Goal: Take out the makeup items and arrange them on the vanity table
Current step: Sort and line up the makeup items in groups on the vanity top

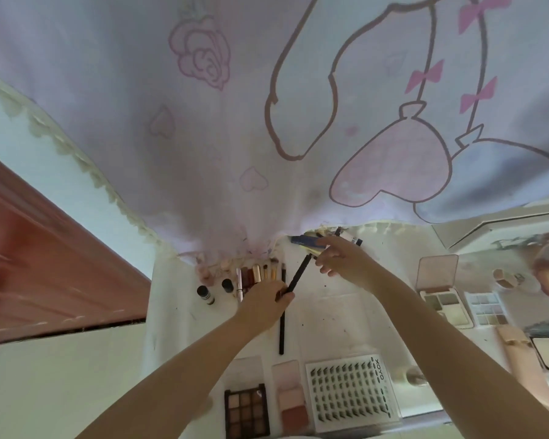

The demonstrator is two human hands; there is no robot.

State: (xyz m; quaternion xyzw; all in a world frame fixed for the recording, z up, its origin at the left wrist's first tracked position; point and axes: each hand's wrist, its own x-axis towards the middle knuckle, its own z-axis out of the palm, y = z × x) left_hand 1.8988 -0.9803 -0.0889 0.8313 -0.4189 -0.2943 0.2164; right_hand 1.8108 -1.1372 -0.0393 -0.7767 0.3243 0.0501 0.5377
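Two hands work over a white tabletop. The left hand holds a slim black pencil at its lower end, fingers curled round it, so the stick slants up and to the right out of the grip. The right hand reaches further back with its fingers loosely spread; its fingertips are near the pencil's upper end and a dark blue item lying by the cloth's hem, but whether they pinch anything cannot be told.

A second black pencil lies flat on the tabletop, partly under the left hand. Behind that hand stands a tight row of brushes and tubes, too blurred to count surely, and to its left lie two small dark-capped bottles and, just beside each other. Near the front edge sit three flat things side by side: a dark eyeshadow palette, a pink blush palette and a lash card with rows of small dark lashes. To the right lie an open compact with its lid raised and a pale palette of many small pans.

A pale lilac cloth printed with pink roses, hearts and bows hangs behind the tabletop, and a pinkish-brown panel shows at the left.
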